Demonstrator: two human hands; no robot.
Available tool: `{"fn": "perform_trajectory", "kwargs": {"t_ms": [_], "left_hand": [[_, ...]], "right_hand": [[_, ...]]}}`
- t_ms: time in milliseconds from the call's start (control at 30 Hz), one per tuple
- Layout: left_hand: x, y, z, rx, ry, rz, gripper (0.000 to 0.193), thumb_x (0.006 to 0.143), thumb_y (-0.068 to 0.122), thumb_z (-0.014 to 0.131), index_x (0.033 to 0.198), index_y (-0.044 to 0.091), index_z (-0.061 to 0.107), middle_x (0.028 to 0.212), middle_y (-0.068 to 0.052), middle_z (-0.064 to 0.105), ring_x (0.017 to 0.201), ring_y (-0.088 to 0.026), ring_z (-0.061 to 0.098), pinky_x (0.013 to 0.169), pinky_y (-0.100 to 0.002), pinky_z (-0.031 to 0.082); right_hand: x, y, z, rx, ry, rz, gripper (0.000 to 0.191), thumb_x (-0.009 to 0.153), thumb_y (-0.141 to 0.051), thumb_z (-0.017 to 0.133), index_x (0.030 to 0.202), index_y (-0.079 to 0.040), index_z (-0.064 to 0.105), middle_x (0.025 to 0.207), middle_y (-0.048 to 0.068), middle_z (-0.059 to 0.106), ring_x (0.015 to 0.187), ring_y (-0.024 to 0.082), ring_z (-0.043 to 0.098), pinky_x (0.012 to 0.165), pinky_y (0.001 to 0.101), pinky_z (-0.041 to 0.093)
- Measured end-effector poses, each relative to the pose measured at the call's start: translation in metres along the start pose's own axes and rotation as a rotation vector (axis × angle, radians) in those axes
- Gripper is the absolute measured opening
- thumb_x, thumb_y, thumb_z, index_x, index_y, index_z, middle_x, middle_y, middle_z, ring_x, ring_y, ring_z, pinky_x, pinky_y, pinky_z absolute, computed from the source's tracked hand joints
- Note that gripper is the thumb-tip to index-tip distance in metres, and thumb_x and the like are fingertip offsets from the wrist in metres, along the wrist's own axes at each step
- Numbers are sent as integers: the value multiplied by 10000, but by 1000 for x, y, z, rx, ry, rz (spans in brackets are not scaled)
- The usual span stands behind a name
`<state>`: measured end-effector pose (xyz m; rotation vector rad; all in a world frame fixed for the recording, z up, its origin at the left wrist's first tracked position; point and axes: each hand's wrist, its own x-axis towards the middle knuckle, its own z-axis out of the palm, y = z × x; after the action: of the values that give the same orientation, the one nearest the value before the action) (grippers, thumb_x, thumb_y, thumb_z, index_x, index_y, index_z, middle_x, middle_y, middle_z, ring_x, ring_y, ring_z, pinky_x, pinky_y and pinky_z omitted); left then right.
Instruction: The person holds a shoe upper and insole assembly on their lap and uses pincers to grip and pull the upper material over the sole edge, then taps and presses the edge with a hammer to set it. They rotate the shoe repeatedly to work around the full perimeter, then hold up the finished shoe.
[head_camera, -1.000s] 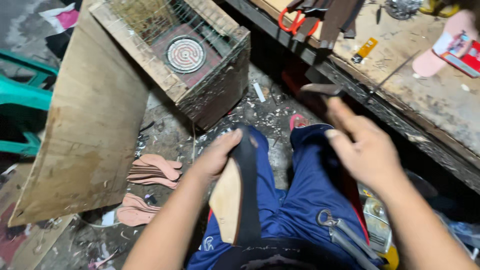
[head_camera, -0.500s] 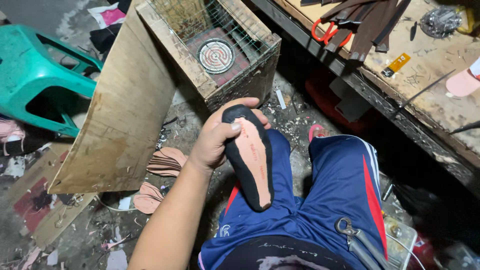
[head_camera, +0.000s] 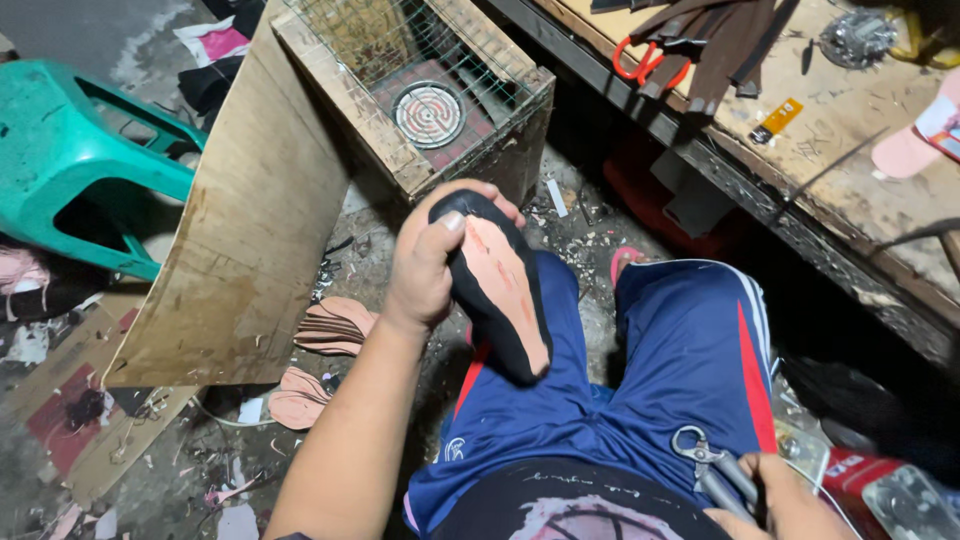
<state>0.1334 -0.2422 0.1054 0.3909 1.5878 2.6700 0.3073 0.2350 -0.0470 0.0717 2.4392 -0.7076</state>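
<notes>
The left hand (head_camera: 425, 265) is wrapped around the toe end of a shoe sole (head_camera: 497, 290), black at the edge with a pinkish-tan face, its fingers (head_camera: 440, 240) closed over the tip and the thumb pressed on the face. The sole stands on the person's left thigh, its heel end on the blue shorts (head_camera: 560, 410). A second ago it was turned edge-on and the right hand hovered open above the lap; now the face is turned up to the camera and the right hand (head_camera: 775, 500) has dropped to the right hip, where it grips grey pliers (head_camera: 715, 470) with its fingers curled round the handles. Judged from that, the sole has been presented for work and the tool has just been fetched to use on it. Around the knees lie a wire-mesh wooden box (head_camera: 440, 100), a leaning board (head_camera: 250, 220), loose pink sole cut-outs (head_camera: 335, 325) on the floor, and a green plastic chair (head_camera: 70, 140). Red-handled scissors (head_camera: 650, 62) lie on the tabletop (head_camera: 860, 160)
</notes>
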Motion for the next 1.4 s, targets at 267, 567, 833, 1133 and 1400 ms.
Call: {"fn": "perform_trajectory", "kwargs": {"t_ms": [267, 567, 833, 1133, 1400], "left_hand": [[3, 1, 15, 67, -119, -77, 451, 928, 279, 582, 1235, -52, 582, 1179, -213, 707, 1083, -272, 691, 991, -391, 555], [5, -14, 55, 137, -205, -142, 435, 1067, 348, 516, 1242, -38, 612, 1202, -164, 699, 1087, -188, 646, 1016, -339, 518], [2, -11, 63, 130, -233, -202, 423, 1060, 364, 534, 1266, 1, 601, 1171, -64, 677, 918, -80, 573, 816, -242, 486], [-1, -8, 68, 232, -271, -208, 409, 1052, 351, 551, 1251, 3, 632, 1026, -18, 656, 834, -71, 548, 741, -244, 468], [1, -7, 59, 400, -294, -75, 390, 999, 325, 620, 1233, 14, 642, 1167, -80, 720, 1089, -156, 687, 995, -313, 562]], "right_hand": [[-31, -161, -64, 467, 84, -260, 441, 892, -267, 750, 1273, -52, 695, 1266, 65, 732, 1073, 172, 715, 1018, 350, 505], [33, -272, -86, 914, -673, -167, 615, 889, -304, 616, 1446, -60, 530, 1187, 128, 741, 1068, 218, 717, 964, 374, 539], [35, -276, -115, 885, -810, -23, 546, 885, -300, 599, 1360, -32, 587, 1050, 160, 780, 880, 229, 777, 749, 338, 626], [25, -279, -125, 1019, -792, 81, 469, 881, -283, 584, 1270, -30, 651, 908, 198, 781, 674, 243, 766, 577, 310, 593], [21, -288, -110, 1054, -728, 179, 390, 904, -300, 624, 1192, -38, 652, 645, 93, 625, 438, 203, 582, 390, 350, 494]]}}
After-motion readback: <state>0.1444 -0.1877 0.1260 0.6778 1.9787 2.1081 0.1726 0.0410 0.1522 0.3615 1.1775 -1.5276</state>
